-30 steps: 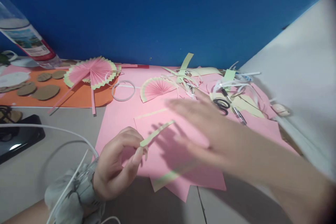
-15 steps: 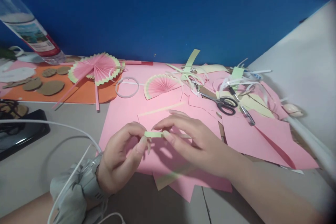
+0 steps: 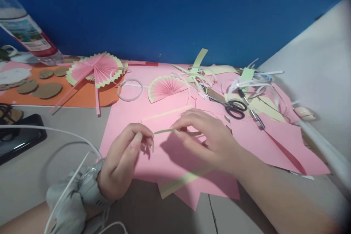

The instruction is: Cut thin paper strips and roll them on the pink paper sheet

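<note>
A narrow pale-green paper strip (image 3: 163, 131) runs between my hands above pink paper, turned nearly edge-on and slightly bowed. My right hand (image 3: 206, 140) pinches it between thumb and forefinger, and its other end shows behind the thumb. My left hand (image 3: 124, 155) is closed at the strip's left tip, its fingers curled and the thumb drawn back along them. Beneath both hands lies the large pink sheet (image 3: 161, 168). A half-round pleated pink fan (image 3: 168, 89) with a pale-green rim rests behind them. Between fan and hands lies a thin pale-yellow strip (image 3: 167, 113).
Black-handled scissors (image 3: 236, 109) and a pen (image 3: 255, 115) lie right, among paper scraps (image 3: 249, 76). At left are a larger pleated fan (image 3: 94, 69), a tape ring (image 3: 130, 90), cardboard discs (image 3: 48, 90), a bottle (image 3: 33, 36) and a black phone (image 3: 20, 139). A white cable (image 3: 68, 135) crosses my left wrist.
The strip has turned from its flat face to nearly edge-on. My left thumb has drawn back from the strip's end, and my right hand has shifted slightly up and right.
</note>
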`<state>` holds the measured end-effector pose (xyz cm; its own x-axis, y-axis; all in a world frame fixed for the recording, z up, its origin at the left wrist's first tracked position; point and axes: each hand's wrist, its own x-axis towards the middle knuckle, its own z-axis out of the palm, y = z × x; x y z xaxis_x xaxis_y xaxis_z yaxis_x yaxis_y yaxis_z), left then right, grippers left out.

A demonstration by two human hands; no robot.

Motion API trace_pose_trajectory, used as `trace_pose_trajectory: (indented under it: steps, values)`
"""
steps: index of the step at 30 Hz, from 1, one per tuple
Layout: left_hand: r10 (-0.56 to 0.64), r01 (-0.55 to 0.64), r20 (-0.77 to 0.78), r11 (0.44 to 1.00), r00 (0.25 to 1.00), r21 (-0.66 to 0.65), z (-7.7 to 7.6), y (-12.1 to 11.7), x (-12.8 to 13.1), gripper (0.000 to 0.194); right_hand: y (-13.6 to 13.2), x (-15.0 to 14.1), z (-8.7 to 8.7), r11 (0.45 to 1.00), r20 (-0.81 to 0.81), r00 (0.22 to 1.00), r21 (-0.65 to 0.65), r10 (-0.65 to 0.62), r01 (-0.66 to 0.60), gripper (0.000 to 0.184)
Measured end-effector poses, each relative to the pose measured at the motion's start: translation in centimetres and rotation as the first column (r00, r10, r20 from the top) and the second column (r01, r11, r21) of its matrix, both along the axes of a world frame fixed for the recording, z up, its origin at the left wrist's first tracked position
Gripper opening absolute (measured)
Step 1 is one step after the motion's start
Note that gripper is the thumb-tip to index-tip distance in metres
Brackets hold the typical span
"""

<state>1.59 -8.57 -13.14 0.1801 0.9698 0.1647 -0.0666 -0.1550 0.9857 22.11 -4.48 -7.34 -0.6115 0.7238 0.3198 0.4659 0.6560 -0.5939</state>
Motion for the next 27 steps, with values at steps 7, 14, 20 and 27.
trace_pose_trajectory:
  steps: [7, 14, 20, 27]
  values:
    - [-0.243, 0.24, -0.006, 0.963, 0.97, -0.121, 1.2, 0.4, -0.1, 0.038, -0.6, 1.4, -1.6, 0.829, 0.178, 0.979, 0.528, 0.103, -0.184, 0.029]
    - [-0.146, 0.14, -0.039, 0.983, 0.989, -0.114, 1.0, 0.1, 0.3, 0.032, -0.2, 2.1, -3.1, 0.872, 0.33, 0.94, 0.43, 0.088, -0.233, 0.032]
    - [-0.123, 0.123, -0.137, 0.992, 0.983, -0.006, 0.5, -0.3, 0.0, 0.029, 1.1, 1.6, -1.8, 0.862, 0.236, 0.957, 0.435, 0.17, -0.261, 0.045]
    - [-0.164, 0.199, -0.272, 0.974, 0.948, 0.105, 1.0, -0.5, -0.1, 0.021, -0.4, -0.6, 0.7, 0.913, 0.089, 0.98, -0.385, 0.179, -0.132, 0.022]
